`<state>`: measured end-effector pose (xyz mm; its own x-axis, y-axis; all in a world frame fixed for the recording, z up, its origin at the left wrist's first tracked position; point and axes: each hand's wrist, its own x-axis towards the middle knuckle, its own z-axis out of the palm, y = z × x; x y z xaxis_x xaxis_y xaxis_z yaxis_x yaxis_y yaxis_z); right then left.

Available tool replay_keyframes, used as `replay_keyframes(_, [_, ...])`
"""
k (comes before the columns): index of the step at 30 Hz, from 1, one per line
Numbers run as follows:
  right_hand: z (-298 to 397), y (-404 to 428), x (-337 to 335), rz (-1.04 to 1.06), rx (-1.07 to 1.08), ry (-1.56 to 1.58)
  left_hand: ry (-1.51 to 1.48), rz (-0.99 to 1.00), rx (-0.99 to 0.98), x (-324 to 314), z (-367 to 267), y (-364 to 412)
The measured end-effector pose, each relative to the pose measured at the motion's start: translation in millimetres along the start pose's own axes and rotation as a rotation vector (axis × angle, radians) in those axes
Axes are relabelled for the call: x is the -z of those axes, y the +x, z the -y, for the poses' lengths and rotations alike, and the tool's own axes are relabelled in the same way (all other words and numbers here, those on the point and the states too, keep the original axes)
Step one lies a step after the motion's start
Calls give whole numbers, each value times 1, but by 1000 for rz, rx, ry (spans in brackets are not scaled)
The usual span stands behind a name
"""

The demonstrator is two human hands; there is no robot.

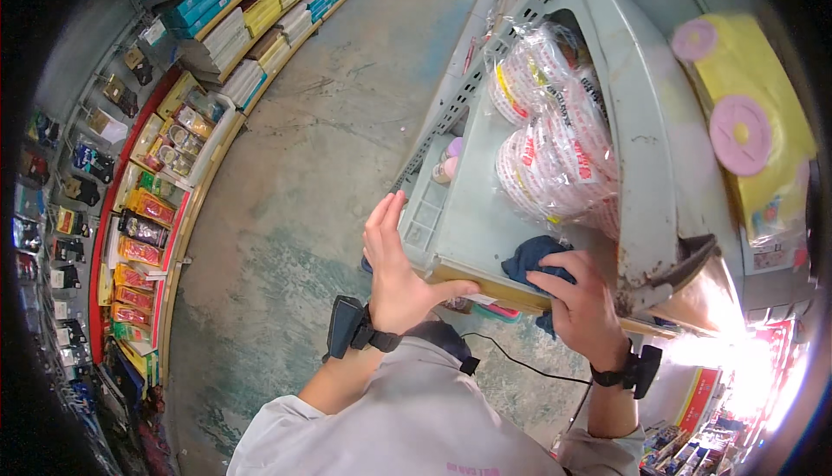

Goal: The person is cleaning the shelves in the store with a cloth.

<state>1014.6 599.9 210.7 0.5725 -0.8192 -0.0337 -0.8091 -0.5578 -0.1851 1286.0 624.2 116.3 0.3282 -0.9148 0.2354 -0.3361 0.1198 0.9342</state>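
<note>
My left hand [400, 274] is at the near left corner of a pale grey metal shelf [465, 229]. Its thumb lies along the yellow price strip [448, 274] on the shelf's front edge, and its fingers point up beside a translucent compartmented plastic tray [426, 219]. In my right hand [578, 300] is a dark blue cloth [536, 258], pressed on the shelf near its front edge. Just behind the cloth, plastic-wrapped stacks of printed paper bowls [552, 144] stand on the shelf. Both wrists wear black strapped devices.
A rusty-edged grey metal panel [640, 138] bounds the shelf's right side. Beyond it hangs a yellow item with pink discs [741, 131]. Across the concrete floor [279, 170], shelving holds boxes [195, 2] and packaged goods [140, 248]. A black cable [526, 365] runs below my arms.
</note>
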Motion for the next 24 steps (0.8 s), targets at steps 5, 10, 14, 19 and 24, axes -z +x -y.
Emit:
replay_keyframes(5, [18,30,-32,-142,102,-9,0,11,22,-6,5,-1])
replay_keyframes(10, [58,52,-23,-97,104,35,-37,45,142,-14,49,-15])
replay_keyframes(14, [22,12,-5,-60,143,-325,-81,61,193,-11,48,-17])
replay_keyframes(19, [-45,-50,0,-80,-115,80,-330,-16,321,-15,42,-21])
replay_keyframes(24, [-83,-54,-53,-291,-2,-46,-410,-18,326,-27,45,-28])
